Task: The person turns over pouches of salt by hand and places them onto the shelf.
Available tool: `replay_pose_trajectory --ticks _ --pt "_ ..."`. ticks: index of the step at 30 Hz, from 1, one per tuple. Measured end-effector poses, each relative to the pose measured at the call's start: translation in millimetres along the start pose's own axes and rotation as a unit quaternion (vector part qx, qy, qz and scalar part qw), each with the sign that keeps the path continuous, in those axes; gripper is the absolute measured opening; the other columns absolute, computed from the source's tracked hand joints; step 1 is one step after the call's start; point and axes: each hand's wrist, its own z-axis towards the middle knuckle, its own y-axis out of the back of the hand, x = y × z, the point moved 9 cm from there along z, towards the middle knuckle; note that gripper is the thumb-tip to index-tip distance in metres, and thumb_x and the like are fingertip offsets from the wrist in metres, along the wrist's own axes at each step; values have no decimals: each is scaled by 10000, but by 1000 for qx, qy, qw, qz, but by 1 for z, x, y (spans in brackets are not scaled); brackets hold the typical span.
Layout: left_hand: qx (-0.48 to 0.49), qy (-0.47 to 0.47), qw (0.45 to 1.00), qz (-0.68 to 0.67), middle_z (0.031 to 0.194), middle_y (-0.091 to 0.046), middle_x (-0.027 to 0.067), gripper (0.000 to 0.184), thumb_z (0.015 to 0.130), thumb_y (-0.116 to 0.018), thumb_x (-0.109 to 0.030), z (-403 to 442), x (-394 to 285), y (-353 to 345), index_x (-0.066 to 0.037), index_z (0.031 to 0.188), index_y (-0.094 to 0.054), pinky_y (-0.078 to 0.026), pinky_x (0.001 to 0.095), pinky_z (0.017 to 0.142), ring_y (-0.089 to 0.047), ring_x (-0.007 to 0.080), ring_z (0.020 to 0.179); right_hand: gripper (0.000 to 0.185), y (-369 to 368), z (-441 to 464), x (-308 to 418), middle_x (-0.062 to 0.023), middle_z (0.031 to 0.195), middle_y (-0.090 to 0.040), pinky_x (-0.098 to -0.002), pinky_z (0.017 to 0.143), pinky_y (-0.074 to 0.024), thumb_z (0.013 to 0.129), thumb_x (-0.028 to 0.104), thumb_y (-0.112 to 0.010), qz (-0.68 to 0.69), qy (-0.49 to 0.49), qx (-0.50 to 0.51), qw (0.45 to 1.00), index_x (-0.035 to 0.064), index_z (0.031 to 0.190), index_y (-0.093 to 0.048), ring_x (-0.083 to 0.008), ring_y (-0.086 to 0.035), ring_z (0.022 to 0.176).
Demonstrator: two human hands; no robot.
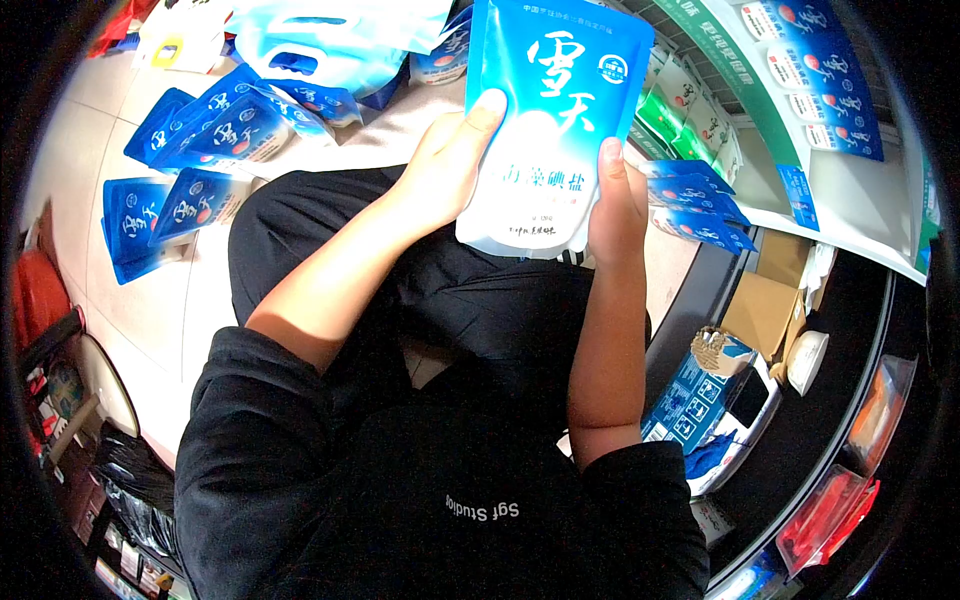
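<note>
A blue and white packet (545,130) with Chinese print is held upright in front of my lap, its printed face turned toward me. My left hand (450,165) grips its left edge, thumb on the front. On the right edge my right hand (618,205) holds it the same way, with the fingers hidden behind. Similar blue packets (225,125) lie fanned out on the floor to the left, and more packets (150,220) lie a little nearer. Another group of blue packets (695,205) is just right of my right hand.
Shelves with a green and white edge strip (745,90) curve along the right, bearing blue and green packets. Below are a cardboard box (762,310) and a white bowl (806,360). A large blue and white bag (330,40) is at the top left, a black plastic bag (135,490) at the lower left.
</note>
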Motion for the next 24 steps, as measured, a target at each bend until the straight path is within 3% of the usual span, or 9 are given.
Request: replay_pose_trajectory --ticks 4,6,17,24 --pt "-9 -4 1000 -21 1018 -561 144 533 896 -323 -422 1 2 -1 47 1109 -460 -435 279 803 -557 178 908 479 0 0 0 -114 865 -573 -248 698 -429 901 364 -366 -4 -4 0 1000 -83 971 -525 -144 -546 769" --pt "-38 -25 999 -27 911 -595 150 571 899 -312 -435 1 -1 2 85 1022 -515 -461 263 719 -585 175 812 476 0 1 -2 -114 866 -573 -248 699 -428 902 360 -366 3 -8 0 1000 -83 971 -525 -145 -546 773" --pt "-61 1 996 -66 891 -605 151 503 908 -313 -363 2 5 5 80 993 -535 -451 261 733 -582 159 805 435 1 3 -7 -116 866 -579 -245 707 -426 893 320 -393 33 -34 -7 999 -87 963 -529 -146 -554 764" --pt "-63 32 994 -84 910 -605 151 502 881 -371 -391 5 16 8 66 998 -544 -425 264 781 -574 163 834 418 -6 2 -15 -136 921 -591 -247 725 -432 848 308 -477 61 -87 67 992 -74 1008 -531 -174 -578 811"
